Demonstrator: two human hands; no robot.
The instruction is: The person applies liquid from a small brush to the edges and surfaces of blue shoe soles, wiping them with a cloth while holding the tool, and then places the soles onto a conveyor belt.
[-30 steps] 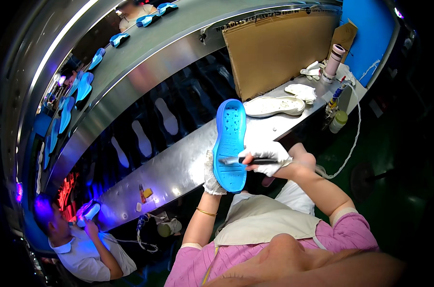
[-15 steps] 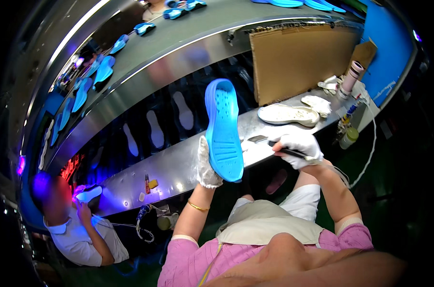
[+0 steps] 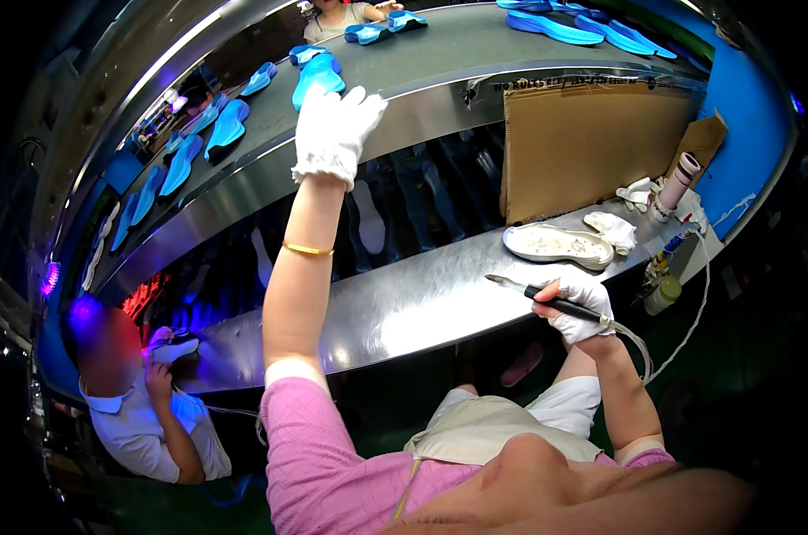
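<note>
My left hand (image 3: 337, 134), in a white glove, reaches far forward over the edge of the conveyor belt. Its fingers look stretched and apart, lying over the near end of a blue shoe sole (image 3: 319, 76) that is on the belt. Part of that sole is hidden under the glove. In my right hand (image 3: 578, 305), gloved with bare fingertips showing, is a black-handled corded tool (image 3: 560, 303) with a flat metal tip pointing left. The hand hovers above the near edge of the metal shelf. Beyond it lies a cream shoe sole (image 3: 560, 246).
Several blue soles (image 3: 230, 125) lie along the green belt (image 3: 439, 58). A cardboard sheet (image 3: 600, 152) stands behind the metal shelf (image 3: 404, 312). Crumpled gloves (image 3: 611, 230) and a pink bottle (image 3: 677, 183) are at right. One co-worker (image 3: 145, 401) sits left; another (image 3: 337, 18) is across the belt.
My left hand has moved from above the shelf up to the belt, taking the blue sole there. My right hand still holds the tool, now slightly lower in view.
</note>
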